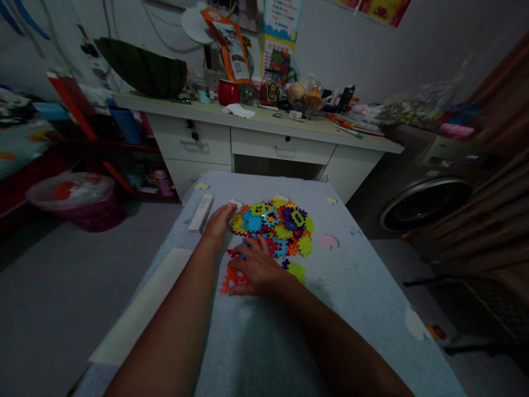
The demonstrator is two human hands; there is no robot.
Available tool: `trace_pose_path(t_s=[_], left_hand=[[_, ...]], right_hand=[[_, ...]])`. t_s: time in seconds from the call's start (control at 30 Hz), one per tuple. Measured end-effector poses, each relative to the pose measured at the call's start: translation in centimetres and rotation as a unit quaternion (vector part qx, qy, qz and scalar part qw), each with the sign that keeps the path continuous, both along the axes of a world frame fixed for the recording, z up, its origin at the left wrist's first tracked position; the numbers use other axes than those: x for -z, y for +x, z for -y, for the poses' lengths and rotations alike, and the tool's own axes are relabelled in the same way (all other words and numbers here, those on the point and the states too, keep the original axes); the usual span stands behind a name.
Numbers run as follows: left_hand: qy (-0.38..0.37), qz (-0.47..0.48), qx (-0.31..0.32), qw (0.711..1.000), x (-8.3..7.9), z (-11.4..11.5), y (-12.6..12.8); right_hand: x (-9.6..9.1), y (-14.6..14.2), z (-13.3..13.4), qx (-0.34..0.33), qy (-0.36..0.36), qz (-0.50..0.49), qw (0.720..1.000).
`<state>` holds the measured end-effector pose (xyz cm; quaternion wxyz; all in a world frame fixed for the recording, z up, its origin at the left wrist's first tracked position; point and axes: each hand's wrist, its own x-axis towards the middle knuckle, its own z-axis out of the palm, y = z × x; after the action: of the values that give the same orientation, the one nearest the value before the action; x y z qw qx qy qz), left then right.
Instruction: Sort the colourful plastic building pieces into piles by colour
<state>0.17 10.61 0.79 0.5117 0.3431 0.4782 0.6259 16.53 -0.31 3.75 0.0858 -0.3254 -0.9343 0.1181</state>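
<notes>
A heap of flat plastic puzzle tiles [278, 225] in orange, blue, green, yellow and purple lies on a table covered with a light blue cloth [351, 275]. My left hand [218, 223] rests at the heap's left edge, fingers stretched toward the tiles and touching the nearest yellow one. My right hand [255, 268] lies at the near side of the heap, fingers curled over an orange tile [230, 279] and a red tile. A single green tile [296, 271] sits just right of that hand.
A white remote-like bar [200, 212] lies left of my left hand. Behind the table stands a cream desk [248, 140] crowded with a red mug [228, 91], jars and papers. A washing machine [425, 204] is at right, a pink bin [76, 199] at left.
</notes>
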Motion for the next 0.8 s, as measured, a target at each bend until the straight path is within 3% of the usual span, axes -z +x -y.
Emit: trace_pose_path(t_s=[0.2,0.37,0.57,0.7,0.8], left_hand=[[0.011,-0.085,0.022,0.996,-0.3,0.5,0.8],[0.018,-0.148,0.041,0.988,0.8,0.0,1.3],[0.077,-0.320,0.050,0.943,2.3,-0.2,1.7],[0.085,-0.396,0.051,0.913,2.4,0.0,1.7],[0.087,-0.430,0.051,0.897,2.2,0.3,1.8]], right_hand=[[0.2,1.2,-1.5,0.066,0.045,-0.004,0.997],[0.4,2.3,-2.5,0.152,0.099,-0.036,0.983],[-0.7,3.7,-4.0,0.158,0.109,-0.144,0.971],[-2.1,8.2,-6.2,0.262,0.113,-0.235,0.929],[-1.9,13.2,-7.5,0.394,0.091,-0.195,0.894]])
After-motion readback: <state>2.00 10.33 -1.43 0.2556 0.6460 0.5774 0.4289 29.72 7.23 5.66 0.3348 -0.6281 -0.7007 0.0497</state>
